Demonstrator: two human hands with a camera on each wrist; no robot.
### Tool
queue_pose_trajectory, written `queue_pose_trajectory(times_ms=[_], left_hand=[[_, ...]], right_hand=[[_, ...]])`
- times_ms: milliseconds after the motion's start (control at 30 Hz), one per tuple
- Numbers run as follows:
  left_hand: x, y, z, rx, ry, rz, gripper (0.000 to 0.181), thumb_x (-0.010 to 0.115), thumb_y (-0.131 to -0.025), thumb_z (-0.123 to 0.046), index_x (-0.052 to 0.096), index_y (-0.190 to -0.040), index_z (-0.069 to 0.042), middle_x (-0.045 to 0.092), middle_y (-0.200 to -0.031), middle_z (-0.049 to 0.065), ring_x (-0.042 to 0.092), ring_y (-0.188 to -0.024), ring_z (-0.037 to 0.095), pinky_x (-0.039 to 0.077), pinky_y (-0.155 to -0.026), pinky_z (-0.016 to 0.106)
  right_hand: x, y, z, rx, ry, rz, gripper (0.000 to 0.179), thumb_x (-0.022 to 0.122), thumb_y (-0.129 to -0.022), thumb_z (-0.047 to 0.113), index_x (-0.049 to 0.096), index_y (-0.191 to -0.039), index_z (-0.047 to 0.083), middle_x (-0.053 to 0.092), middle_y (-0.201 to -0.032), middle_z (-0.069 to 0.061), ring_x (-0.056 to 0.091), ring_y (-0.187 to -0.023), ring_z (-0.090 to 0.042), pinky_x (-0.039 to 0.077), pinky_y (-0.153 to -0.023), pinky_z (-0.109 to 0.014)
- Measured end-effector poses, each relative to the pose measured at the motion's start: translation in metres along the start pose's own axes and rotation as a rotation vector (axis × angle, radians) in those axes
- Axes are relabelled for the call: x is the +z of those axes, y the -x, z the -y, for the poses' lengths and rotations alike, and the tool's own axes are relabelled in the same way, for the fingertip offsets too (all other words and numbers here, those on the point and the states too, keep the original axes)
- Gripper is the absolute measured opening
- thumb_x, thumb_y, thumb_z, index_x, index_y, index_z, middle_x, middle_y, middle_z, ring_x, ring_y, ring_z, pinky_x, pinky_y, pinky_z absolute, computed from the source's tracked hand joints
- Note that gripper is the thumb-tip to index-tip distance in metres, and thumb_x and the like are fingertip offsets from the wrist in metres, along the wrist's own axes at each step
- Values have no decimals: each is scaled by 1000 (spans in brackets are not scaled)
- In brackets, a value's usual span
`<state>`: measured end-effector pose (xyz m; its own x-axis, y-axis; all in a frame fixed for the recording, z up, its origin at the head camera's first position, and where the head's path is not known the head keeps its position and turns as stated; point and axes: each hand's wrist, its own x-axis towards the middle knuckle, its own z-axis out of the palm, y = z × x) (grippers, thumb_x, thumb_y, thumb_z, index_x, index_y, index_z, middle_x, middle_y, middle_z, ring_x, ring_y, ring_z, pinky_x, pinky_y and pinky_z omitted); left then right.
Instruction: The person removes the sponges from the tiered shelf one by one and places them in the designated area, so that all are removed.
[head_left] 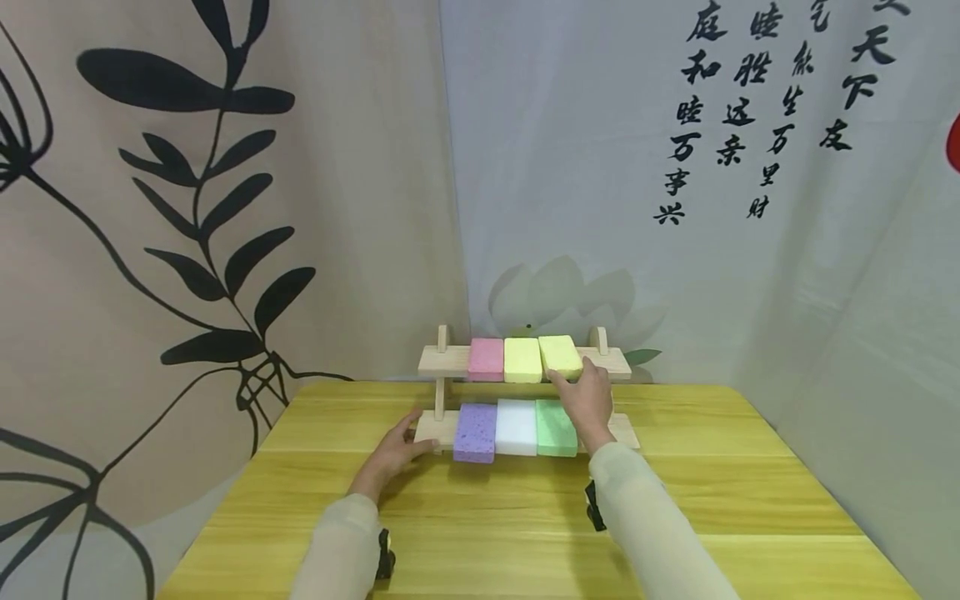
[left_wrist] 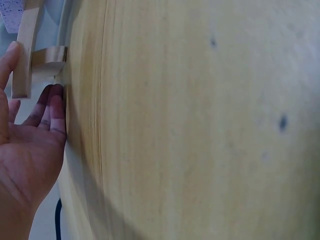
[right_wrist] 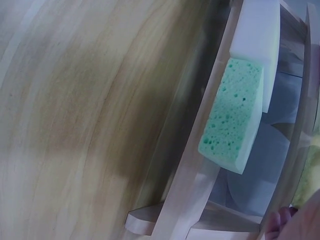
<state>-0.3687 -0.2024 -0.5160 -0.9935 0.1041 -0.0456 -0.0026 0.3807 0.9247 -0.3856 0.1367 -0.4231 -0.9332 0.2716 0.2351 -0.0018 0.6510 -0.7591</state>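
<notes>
A small two-tier wooden rack point(head_left: 444, 360) stands at the back of the table. My right hand point(head_left: 588, 404) grips the right-hand yellow sponge point(head_left: 559, 355), which sits slightly askew on the upper shelf. Beside it are another yellow sponge point(head_left: 522, 360) and a pink sponge point(head_left: 486, 359). The lower shelf bears a purple sponge point(head_left: 475, 432), a white sponge point(head_left: 516, 427) and a green sponge point(right_wrist: 232, 107). My left hand point(head_left: 393, 454) holds the left end of the lower shelf point(left_wrist: 24, 65), one digit against the board and the other fingers around its end.
The rack and both hands are over a yellow wood-grain table point(head_left: 480, 517). Right behind the table hangs a cloth backdrop point(head_left: 375, 208) with printed leaves and black characters. A wooden foot point(right_wrist: 143, 220) juts out under the lower shelf.
</notes>
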Motion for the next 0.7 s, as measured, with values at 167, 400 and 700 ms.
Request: queue_pose_trajectory(times_ms=[167,400,700], left_hand=[[1,0,0,4,32,8,86,76,-89,-27,25,-157,-12,55,-127,23,59,-108,33,46,-95,53],[3,-2,2,-4,35,2,87,76,-89,-28,25,-158,-13,54,-128,22,59,-107,32,46,-95,53],[2,-3,3,-15,22,-4,88,77,-88,-31,26,-158,-14,53,-129,22,58,-108,32,46,-94,51]], right_hand=[[1,-1,1,1,22,-7,86,65,-92,53,34,-152,-1,41,-139,-27,43,-125,-43,42,-97,-56],[2,0,2,7,26,-21,88,66,-90,54,35,-150,-2,42,-138,-28,44,-124,-44,43,-94,-57],[1,-2,-3,16,18,-43,84,66,-89,52,39,-148,-1,43,-138,-27,46,-123,-44,43,-97,-57]])
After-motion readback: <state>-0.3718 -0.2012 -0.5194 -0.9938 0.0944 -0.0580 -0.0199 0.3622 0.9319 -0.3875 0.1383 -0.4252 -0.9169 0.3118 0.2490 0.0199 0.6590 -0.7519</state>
